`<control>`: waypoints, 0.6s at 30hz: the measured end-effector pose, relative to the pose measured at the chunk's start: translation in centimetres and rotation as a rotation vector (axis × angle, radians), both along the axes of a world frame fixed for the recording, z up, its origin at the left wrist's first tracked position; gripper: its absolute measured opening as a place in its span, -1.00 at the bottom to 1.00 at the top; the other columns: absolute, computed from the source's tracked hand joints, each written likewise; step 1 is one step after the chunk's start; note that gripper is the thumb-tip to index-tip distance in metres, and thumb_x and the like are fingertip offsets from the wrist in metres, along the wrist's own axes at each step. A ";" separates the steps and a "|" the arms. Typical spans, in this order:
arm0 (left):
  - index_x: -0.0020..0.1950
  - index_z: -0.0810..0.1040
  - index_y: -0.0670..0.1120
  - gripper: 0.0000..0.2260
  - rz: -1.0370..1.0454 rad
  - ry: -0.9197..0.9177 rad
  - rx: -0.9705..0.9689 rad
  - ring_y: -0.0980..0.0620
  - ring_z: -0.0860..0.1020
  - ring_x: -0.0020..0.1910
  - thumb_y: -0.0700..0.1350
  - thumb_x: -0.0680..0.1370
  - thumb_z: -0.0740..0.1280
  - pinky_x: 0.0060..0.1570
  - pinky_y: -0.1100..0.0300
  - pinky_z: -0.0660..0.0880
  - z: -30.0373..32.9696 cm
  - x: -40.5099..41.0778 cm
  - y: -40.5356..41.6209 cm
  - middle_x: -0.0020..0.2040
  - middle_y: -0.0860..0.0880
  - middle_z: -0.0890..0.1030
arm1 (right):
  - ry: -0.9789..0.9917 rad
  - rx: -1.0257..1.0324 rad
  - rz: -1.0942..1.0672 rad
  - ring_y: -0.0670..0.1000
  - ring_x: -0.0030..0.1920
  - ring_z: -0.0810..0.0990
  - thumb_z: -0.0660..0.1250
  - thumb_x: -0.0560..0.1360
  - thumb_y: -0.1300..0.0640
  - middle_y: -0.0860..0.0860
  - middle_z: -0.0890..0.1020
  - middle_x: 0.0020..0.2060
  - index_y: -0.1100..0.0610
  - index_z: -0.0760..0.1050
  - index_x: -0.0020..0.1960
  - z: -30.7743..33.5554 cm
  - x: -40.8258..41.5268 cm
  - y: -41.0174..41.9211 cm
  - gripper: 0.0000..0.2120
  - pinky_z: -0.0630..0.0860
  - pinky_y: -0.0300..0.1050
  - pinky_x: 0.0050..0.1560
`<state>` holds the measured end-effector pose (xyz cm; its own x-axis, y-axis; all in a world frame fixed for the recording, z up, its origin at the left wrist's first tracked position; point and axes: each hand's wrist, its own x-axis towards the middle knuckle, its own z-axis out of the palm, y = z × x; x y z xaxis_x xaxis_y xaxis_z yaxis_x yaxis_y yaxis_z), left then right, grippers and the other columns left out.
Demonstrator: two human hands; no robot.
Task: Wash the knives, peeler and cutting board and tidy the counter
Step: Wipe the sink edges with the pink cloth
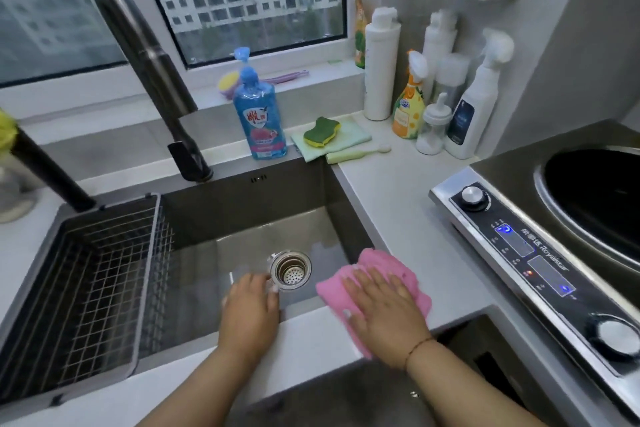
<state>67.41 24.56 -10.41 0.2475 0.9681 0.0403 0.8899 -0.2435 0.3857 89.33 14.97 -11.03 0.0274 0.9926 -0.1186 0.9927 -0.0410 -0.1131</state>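
Both forearms reach in from the bottom edge toward the front lip of the sink (311,218). On the right, the right hand (384,312) lies flat on a pink cloth (377,263), fingers straight and slightly spread, pressing it down rather than clutching it. That cloth sits on the near right corner of the counter (398,204), where the front rim meets the strip running back between the basin and the induction cooker (540,253); part of it overhangs the basin edge. Its longer side runs away from the person and a little leftward, so the bare counter left to wipe lies ahead and to the right of the fingertips, and the right hand is plainly the one placed to cover it. Beside it, the left hand (251,308) rests on the front rim with its fingers reaching over into the basin, just short of the drain strainer (290,270); they look loosely extended and seem to hold nothing, though their tips are blurred. No knives, peeler or cutting board show anywhere, and the wire rack (90,288) in the left of the sink appears empty, so the washing looks finished and this is likely the tidying stage. Farther back stand a blue detergent bottle (259,114) and a green sponge (322,131).
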 end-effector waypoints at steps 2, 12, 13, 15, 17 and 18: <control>0.33 0.49 -0.05 -0.48 0.030 0.073 0.022 -0.10 0.41 0.33 0.12 0.52 -0.01 0.32 -0.05 0.28 0.3 -1.3 -0.7 0.31 -0.07 0.50 | -0.052 0.047 -0.081 -0.07 0.50 -0.24 -0.34 0.50 -0.22 -0.12 -0.20 0.50 -0.06 -0.25 0.51 -0.5 1.7 -0.4 -0.39 -0.42 -0.09 0.40; 0.57 0.06 0.03 -0.28 0.201 0.210 0.003 0.09 -0.19 0.53 0.27 0.47 -0.32 0.45 -0.01 -0.32 0.1 -12.0 -3.5 0.59 0.02 -0.05 | -0.014 0.087 -0.274 0.20 0.42 0.32 -0.24 0.57 -0.20 0.11 0.36 0.42 0.14 0.30 0.44 -1.2 -4.9 -1.4 -0.34 -0.10 0.08 0.42; 0.58 0.05 0.02 -0.31 0.219 0.213 -0.010 0.09 -0.19 0.54 0.27 0.51 -0.29 0.45 -0.02 -0.32 0.0 -13.1 -3.7 0.59 0.01 -0.06 | -0.007 0.090 -0.251 0.22 0.42 0.31 -0.23 0.56 -0.22 0.11 0.35 0.43 0.14 0.29 0.45 -1.4 -6.4 -1.4 -0.33 -0.10 0.09 0.42; 0.59 0.01 0.00 -0.39 0.243 0.229 -0.055 0.07 -0.19 0.55 0.24 0.59 -0.21 0.47 -0.04 -0.31 -0.2 -14.9 -4.0 0.59 0.00 -0.09 | 0.000 0.085 -0.203 0.24 0.42 0.31 -0.21 0.56 -0.25 0.11 0.34 0.44 0.14 0.30 0.45 -1.5 -9.6 -1.3 -0.31 -0.11 0.11 0.42; 0.59 0.00 -0.01 -0.37 0.245 0.235 -0.079 0.05 -0.18 0.55 0.24 0.56 -0.23 0.46 -0.04 -0.30 -0.3 -16.6 -4.3 0.59 -0.01 -0.08 | 0.012 0.063 -0.140 0.24 0.43 0.29 -0.20 0.56 -0.26 0.11 0.33 0.45 0.12 0.30 0.45 -1.6 -12.9 -1.0 -0.32 -0.09 0.12 0.41; 0.59 0.00 -0.01 -0.33 0.246 0.230 -0.089 0.05 -0.16 0.56 0.25 0.53 -0.26 0.46 -0.04 -0.30 -0.3 -17.6 -4.5 0.59 -0.01 -0.07 | 0.024 0.038 -0.105 0.24 0.43 0.30 -0.19 0.56 -0.25 0.10 0.34 0.44 0.11 0.32 0.45 -1.7 -15.0 -0.9 -0.33 -0.05 0.16 0.40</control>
<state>49.82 20.01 -10.68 -0.0011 0.9970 -0.0770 0.9839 0.0148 0.1781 74.38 14.05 -12.69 0.1292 0.9881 -0.0830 0.9802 -0.1400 -0.1398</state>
